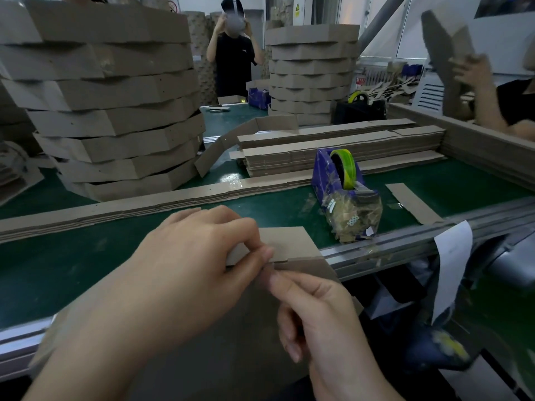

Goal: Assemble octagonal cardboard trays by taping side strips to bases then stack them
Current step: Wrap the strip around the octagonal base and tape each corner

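Note:
I hold a brown cardboard tray base (220,328) tilted against the table's front edge, mostly under my arms. A cardboard side strip (289,243) lies along its upper edge. My left hand (191,261) pinches the strip at the seam with thumb and forefinger. My right hand (312,308) pinches the same seam from below, fingers curled; whether tape sits under them is hidden. A blue tape dispenser (341,183) with a yellow-green roll stands to the right on the green table (86,256). A tall stack of finished trays (115,111) rises at the left.
Flat piles of side strips (333,149) lie across the middle of the table, and a long strip pile (115,206) runs in front of me. A second tray stack (312,68) stands at the back. One person stands behind; another at the right holds cardboard (445,53).

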